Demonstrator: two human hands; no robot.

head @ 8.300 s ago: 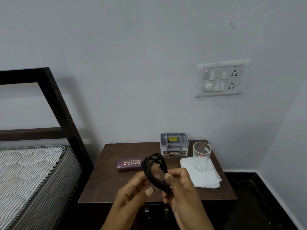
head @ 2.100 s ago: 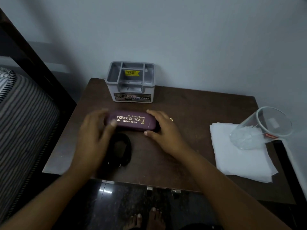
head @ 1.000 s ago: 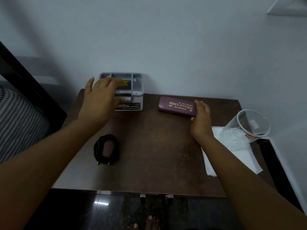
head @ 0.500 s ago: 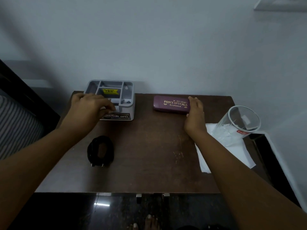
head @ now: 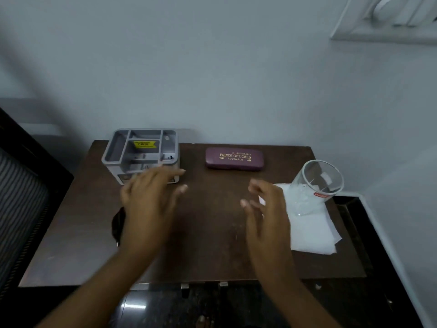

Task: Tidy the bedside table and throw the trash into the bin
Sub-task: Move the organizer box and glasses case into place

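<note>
On the dark brown bedside table (head: 208, 252) a grey compartment organiser (head: 141, 150) stands at the back left. A purple glasses case (head: 234, 159) lies at the back centre. At the right, a clear glass (head: 314, 185) stands on white tissue paper (head: 309, 230). A coiled black cable (head: 117, 223) lies at the left, mostly hidden under my left hand (head: 149, 202). That hand hovers with fingers spread, just in front of the organiser. My right hand (head: 267, 209) is also open and empty, beside the tissue's left edge. Both hands are blurred.
A dark bed frame (head: 26, 147) and a striped mattress (head: 19, 209) flank the table on the left. A white switch plate (head: 387, 20) is on the wall at top right. Dark glossy floor (head: 189, 308) lies below the table's front edge.
My left hand has come off the organiser and my right hand off the glasses case. Both have drawn back toward me over the table. The case and organiser stay at the back.
</note>
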